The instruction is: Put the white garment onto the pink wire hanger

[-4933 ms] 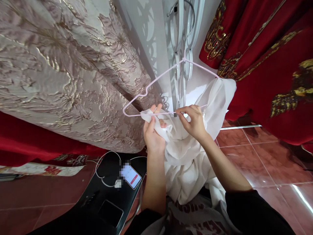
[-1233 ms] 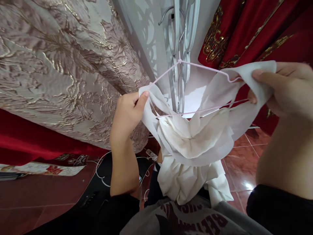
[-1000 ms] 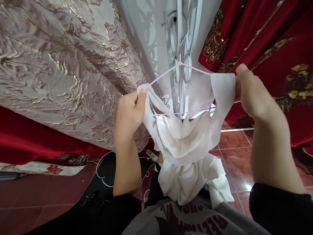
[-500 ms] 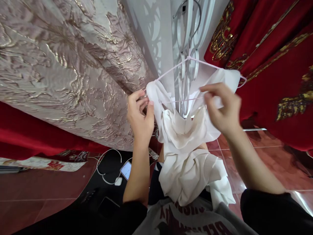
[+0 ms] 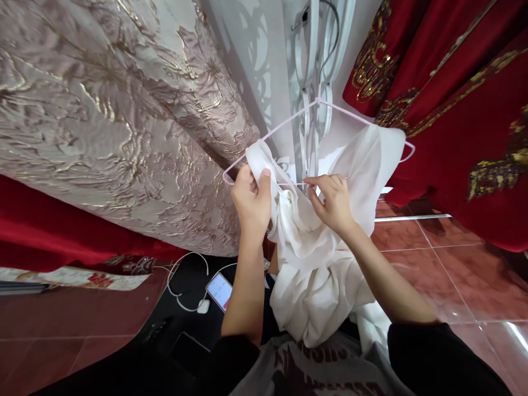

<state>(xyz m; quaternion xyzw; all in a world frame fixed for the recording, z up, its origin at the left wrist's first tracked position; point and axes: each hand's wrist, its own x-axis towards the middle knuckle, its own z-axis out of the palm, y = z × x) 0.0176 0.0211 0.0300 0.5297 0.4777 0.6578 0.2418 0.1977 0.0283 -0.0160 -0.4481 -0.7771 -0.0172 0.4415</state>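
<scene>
A brocade curtain (image 5: pixel 103 110) hangs at the left. Beside it, the left hand (image 5: pixel 251 201) pinches the white garment (image 5: pixel 317 258) at the left end of the pink hanger (image 5: pixel 272 129). The hanger's long bar runs left to right with its hook upward, and the right hand (image 5: pixel 335 202) pinches cloth at that bar's middle.

Head camera, looking forward and down, close in.
It sits above both forearms, facing a pale hanger (image 5: pixel 317 137) hung on a white rack (image 5: pixel 317 60), with red floor tiles (image 5: pixel 433 258) beneath; no second view.
</scene>
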